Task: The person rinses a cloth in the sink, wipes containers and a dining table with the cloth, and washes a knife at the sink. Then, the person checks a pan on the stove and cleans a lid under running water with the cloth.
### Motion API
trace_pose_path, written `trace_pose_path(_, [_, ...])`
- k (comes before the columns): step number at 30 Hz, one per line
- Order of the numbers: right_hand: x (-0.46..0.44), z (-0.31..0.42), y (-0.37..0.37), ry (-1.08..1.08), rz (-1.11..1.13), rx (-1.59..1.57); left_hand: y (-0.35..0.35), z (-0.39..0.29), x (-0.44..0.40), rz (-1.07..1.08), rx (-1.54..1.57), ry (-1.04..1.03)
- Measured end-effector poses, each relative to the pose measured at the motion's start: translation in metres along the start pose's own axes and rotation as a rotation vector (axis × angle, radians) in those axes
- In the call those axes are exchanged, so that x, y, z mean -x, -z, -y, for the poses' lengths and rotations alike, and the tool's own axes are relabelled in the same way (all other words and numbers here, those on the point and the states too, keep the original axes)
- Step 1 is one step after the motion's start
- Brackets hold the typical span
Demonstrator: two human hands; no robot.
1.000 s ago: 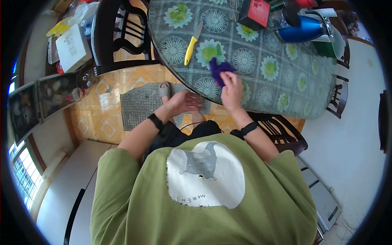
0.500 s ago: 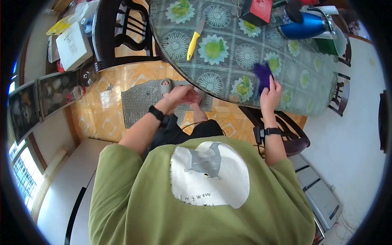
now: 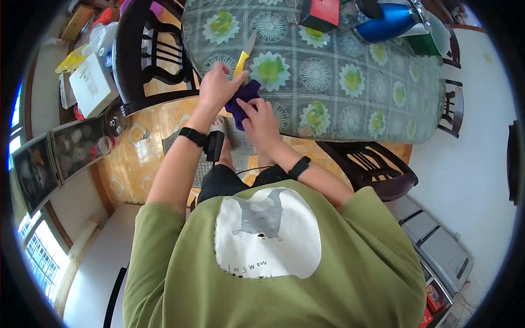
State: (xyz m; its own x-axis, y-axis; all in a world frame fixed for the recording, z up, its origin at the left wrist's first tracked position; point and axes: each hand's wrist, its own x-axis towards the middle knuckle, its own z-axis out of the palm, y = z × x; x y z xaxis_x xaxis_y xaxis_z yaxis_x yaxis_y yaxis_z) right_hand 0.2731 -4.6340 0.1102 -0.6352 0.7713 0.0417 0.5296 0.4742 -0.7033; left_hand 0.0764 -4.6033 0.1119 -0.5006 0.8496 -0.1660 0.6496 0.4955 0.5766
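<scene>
My left hand (image 3: 217, 87) is at the table's near left edge, with its thumb and fingers closed about the lower end of the yellow handle of a knife (image 3: 240, 61). The knife's blade points away from me, and the handle's end is hidden by the hand. Close beside it, my right hand (image 3: 260, 121) grips a crumpled dark purple cloth (image 3: 246, 93). The cloth hangs partly over the table edge, near my left thumb.
The oval table (image 3: 298, 117) has a patterned green cover. Toward its back stand a red-topped black box (image 3: 322, 13), a blue bottle (image 3: 388, 23) and a green-and-white container (image 3: 429, 42). Dark wooden chairs (image 3: 377, 169) surround it. A white box (image 3: 94, 85) sits at left.
My right hand has brought the purple cloth leftward across the table to the near left edge. My left hand has risen from beside the table to the knife handle.
</scene>
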Motion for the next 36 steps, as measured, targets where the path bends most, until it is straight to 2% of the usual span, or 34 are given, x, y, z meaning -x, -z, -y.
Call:
trace_pose_path(1, [-0.008,-0.005,0.004,-0.051,-0.021,-0.109,-0.003,-0.002,-0.004,0.052,-0.009,0.012])
trace_pose_path(2, [-0.009,-0.029,0.038,-0.31,0.035,-0.647,-0.006,-0.005,-0.006,0.059,-0.005,0.005])
trace_pose_path(3, [-0.014,-0.046,0.066,-0.314,0.036,-0.652,-0.008,-0.006,-0.007,0.095,-0.03,0.0])
trace_pose_path(4, [-0.009,-0.086,0.079,-0.314,-0.056,-0.63,-0.009,-0.008,-0.008,0.131,-0.056,-0.005])
trace_pose_path(5, [-0.003,-0.107,0.103,-0.557,-0.093,-0.656,-0.008,-0.008,-0.007,0.139,-0.038,-0.001])
trace_pose_path(6, [0.0,-0.123,0.131,-0.424,-0.184,-0.013,-0.01,-0.006,-0.009,0.136,-0.037,0.001])
trace_pose_path(7, [0.002,-0.129,0.151,-0.304,-0.347,0.16,-0.015,0.0,-0.011,0.127,-0.043,-0.016])
trace_pose_path(8, [0.005,-0.129,0.167,-0.235,-0.368,0.303,-0.017,0.005,-0.013,0.119,-0.049,-0.031])
trace_pose_path(9, [0.003,-0.125,0.169,-0.143,-0.29,0.367,-0.016,0.009,-0.014,0.113,-0.049,-0.027])
trace_pose_path(10, [0.002,-0.121,0.167,-0.055,-0.211,0.429,-0.015,0.013,-0.012,0.15,0.121,0.011])
trace_pose_path(11, [-0.001,-0.121,0.151,0.013,-0.143,0.458,-0.014,0.016,-0.012,0.186,0.291,0.046])
trace_pose_path(12, [-0.003,-0.122,0.127,0.082,-0.077,0.487,-0.008,0.016,-0.009,0.184,0.287,0.047])
trace_pose_path(13, [-0.001,-0.121,0.105,0.053,-0.127,0.566,0.002,0.015,-0.001,0.166,0.369,0.087])
trace_pose_path(15, [0.0,-0.104,0.071,-0.051,-0.213,0.582,0.011,0.028,0.01,0.139,0.538,0.119])
trace_pose_path(18, [0.001,-0.044,0.028,0.127,0.043,0.523,0.031,0.034,0.026,0.11,0.602,0.172])
trace_pose_path(21, [-0.019,-0.01,-0.012,0.192,-0.001,0.313,0.035,0.05,0.032,0.063,0.641,0.178])
trace_pose_path(23, [-0.059,-0.006,-0.013,0.259,0.001,0.298,0.047,0.043,0.035,0.039,0.713,0.222])
trace_pose_path(26, [-0.123,-0.017,-0.008,0.345,-0.006,0.298,0.045,0.054,0.034,0.018,0.702,0.175])
trace_pose_path(30, [-0.183,-0.053,0.013,0.223,-0.196,0.448,0.06,0.036,0.039,0.058,0.718,0.154])
trace_pose_path(34, [-0.142,-0.082,0.044,0.126,-0.257,0.531,0.053,0.046,0.036,0.093,0.693,0.118])
trace_pose_path(36, [-0.107,-0.1,0.066,-0.005,-0.257,0.648,0.059,0.046,0.036,0.107,0.689,0.095])
